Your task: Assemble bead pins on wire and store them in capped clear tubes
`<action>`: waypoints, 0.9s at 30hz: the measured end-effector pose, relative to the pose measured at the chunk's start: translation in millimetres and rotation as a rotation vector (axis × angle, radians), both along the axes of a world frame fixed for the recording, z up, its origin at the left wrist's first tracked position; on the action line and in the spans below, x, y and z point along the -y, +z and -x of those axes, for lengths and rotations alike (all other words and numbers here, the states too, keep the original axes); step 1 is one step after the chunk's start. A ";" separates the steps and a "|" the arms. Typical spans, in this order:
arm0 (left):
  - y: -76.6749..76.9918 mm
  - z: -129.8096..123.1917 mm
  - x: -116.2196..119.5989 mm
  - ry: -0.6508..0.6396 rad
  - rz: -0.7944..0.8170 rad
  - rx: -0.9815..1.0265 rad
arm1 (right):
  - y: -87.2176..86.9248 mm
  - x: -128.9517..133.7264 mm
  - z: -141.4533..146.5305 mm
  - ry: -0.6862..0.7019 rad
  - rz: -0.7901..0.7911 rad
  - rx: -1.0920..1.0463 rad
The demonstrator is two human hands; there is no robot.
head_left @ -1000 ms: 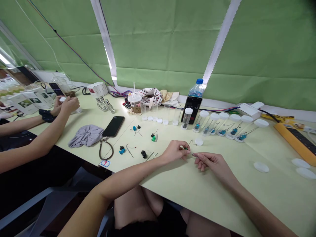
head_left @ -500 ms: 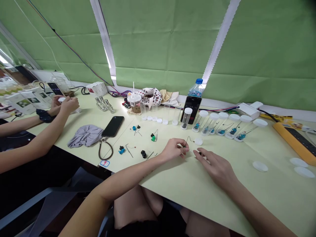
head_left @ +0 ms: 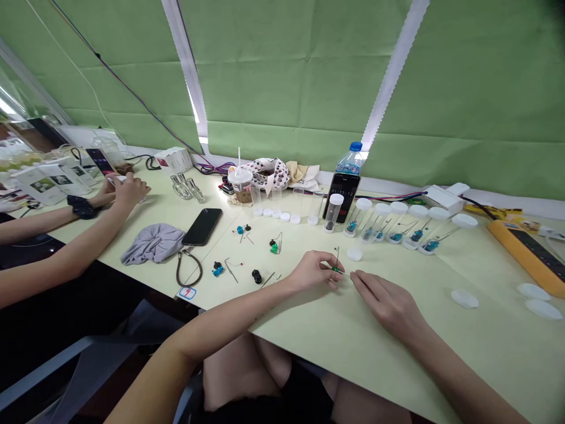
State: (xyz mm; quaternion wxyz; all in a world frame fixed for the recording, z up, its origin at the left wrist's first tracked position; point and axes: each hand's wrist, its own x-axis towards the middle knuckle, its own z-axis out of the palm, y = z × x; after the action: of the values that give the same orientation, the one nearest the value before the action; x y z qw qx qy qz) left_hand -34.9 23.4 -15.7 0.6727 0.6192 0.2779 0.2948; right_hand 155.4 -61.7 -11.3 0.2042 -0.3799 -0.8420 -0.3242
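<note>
My left hand (head_left: 316,271) is closed in a pinch around a small green part (head_left: 336,269), from which a thin bent wire stands up. A thin metal rod (head_left: 345,274) runs from this part towards my right hand (head_left: 386,300). The thumb and fingers of my right hand are pressed together at the rod's far end, hiding that end. Just behind them a white cap (head_left: 355,254) lies on the table. Left of my hands lie a green and black piece (head_left: 274,247), a black piece (head_left: 256,275) and blue and black pieces (head_left: 218,269) with bent metal pins.
Several clear tubes with white caps (head_left: 398,207) stand behind my hands, some holding blue parts. A phone (head_left: 342,194) leans against a bottle (head_left: 352,158). Loose caps (head_left: 465,298) and a yellow power strip (head_left: 527,253) are at right. A co-worker's hands (head_left: 128,191) work at far left.
The green part and its wire have turned in my left hand. My right fingers have closed at the rod's end, and the black bit seen there before is now covered.
</note>
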 end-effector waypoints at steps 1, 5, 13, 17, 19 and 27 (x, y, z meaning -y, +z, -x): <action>0.1 -0.1 0.1 -0.002 0.003 0.004 | 0.5 -0.2 -0.2 0.006 -0.025 0.016; -1.3 -1.0 -0.2 0.008 0.008 0.016 | 0.8 -0.5 -1.4 0.009 -0.051 0.038; -3.2 -1.7 0.6 0.027 0.011 0.029 | -6.7 -0.6 -5.2 -0.058 -0.036 -0.080; -3.7 -1.8 0.3 0.038 0.018 0.029 | -13.7 -0.7 -7.3 -0.098 0.057 -0.131; -2.7 -1.9 0.2 0.043 0.024 0.017 | -16.1 -0.8 -7.7 -0.103 0.101 -0.148; 2.7 -2.1 2.2 0.042 0.015 0.023 | -15.5 0.5 -4.5 -0.115 0.143 -0.190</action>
State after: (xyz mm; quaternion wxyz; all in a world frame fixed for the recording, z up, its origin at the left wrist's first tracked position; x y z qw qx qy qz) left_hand -32.9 21.1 -13.0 0.6740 0.6048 0.2854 0.3138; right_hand 159.9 -62.1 -26.8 0.2365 -0.4700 -0.8167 -0.2370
